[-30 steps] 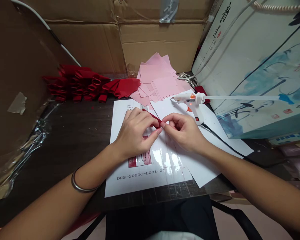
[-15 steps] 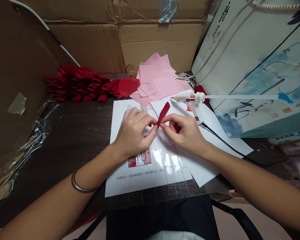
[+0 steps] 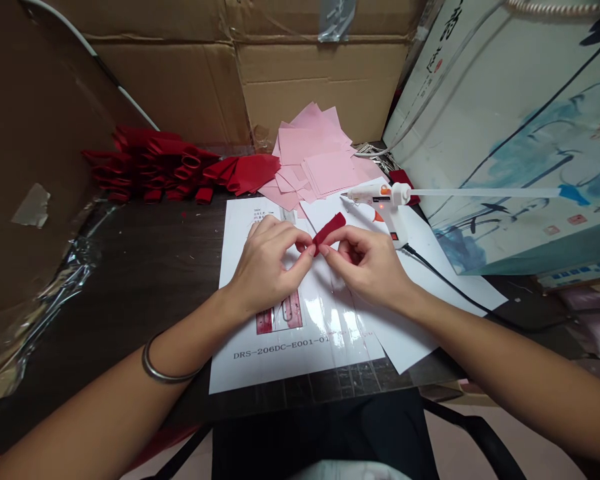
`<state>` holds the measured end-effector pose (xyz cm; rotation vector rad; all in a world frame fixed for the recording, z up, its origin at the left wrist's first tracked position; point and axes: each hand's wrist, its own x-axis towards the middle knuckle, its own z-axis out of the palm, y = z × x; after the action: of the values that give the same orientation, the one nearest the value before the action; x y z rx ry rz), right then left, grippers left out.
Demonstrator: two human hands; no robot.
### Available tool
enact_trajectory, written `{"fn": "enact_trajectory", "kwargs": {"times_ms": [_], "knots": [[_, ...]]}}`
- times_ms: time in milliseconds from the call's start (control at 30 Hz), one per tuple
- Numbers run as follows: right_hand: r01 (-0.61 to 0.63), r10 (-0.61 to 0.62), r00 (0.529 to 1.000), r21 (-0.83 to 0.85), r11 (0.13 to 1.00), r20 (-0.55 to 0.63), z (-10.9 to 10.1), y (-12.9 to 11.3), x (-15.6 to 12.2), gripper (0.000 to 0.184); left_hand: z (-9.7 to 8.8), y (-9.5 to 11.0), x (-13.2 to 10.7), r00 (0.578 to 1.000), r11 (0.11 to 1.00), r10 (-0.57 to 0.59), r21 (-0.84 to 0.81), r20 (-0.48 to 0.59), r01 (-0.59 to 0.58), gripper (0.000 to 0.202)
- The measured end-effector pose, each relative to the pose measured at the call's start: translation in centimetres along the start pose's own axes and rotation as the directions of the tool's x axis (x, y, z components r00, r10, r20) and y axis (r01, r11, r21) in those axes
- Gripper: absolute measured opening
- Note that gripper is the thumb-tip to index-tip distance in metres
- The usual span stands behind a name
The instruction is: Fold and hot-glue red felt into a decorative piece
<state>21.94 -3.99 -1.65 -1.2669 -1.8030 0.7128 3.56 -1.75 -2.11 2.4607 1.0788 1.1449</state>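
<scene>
A small dark red fabric strip is pinched between both hands above the printed sheet. My left hand has its thumb and forefinger closed on the strip's near end. From the other side, my right hand pinches the same end with thumb and forefinger. The strip's free end points up and to the right, away from me. Just beyond my right hand, a white and orange glue gun with a long glue stick rests on white paper.
Red folded fabric pieces lie piled at the back left. Pink squares are heaped at the back middle, beside metal clips. Cardboard walls the back, and a painted box stands on the right. A black cord trails rightward.
The strip's free end has tipped lower and further right, showing more of its flat face. Both hands stay almost in place, still pinching it.
</scene>
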Motion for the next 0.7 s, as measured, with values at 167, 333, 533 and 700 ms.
{"fn": "enact_trajectory", "kwargs": {"times_ms": [167, 333, 533, 700], "knots": [[0.031, -0.031, 0.999, -0.025, 0.999, 0.017, 0.11, 0.17, -0.07, 0.012, 0.01, -0.21, 0.0, 1.0, 0.998, -0.016, -0.059, 0.005, 0.016, 0.01], [0.034, -0.034, 0.999, -0.038, 0.999, 0.009, 0.05, 0.21, -0.02, 0.01, 0.1, -0.37, -0.12, 0.999, 0.996, -0.031, -0.086, 0.008, 0.032, 0.009], [0.022, -0.023, 1.0, -0.063, 0.998, -0.014, 0.06, -0.03, -0.01, 0.007, 0.2, -0.18, -0.09, 0.999, 0.996, -0.036, -0.083, -0.013, 0.035, 0.007], [0.023, -0.027, 0.998, -0.076, 0.997, -0.052, -0.02, -0.02, -0.15, 0.005, 0.24, -0.08, 0.03, 0.998, 0.997, -0.048, -0.062, -0.039, 0.046, 0.008]]}}
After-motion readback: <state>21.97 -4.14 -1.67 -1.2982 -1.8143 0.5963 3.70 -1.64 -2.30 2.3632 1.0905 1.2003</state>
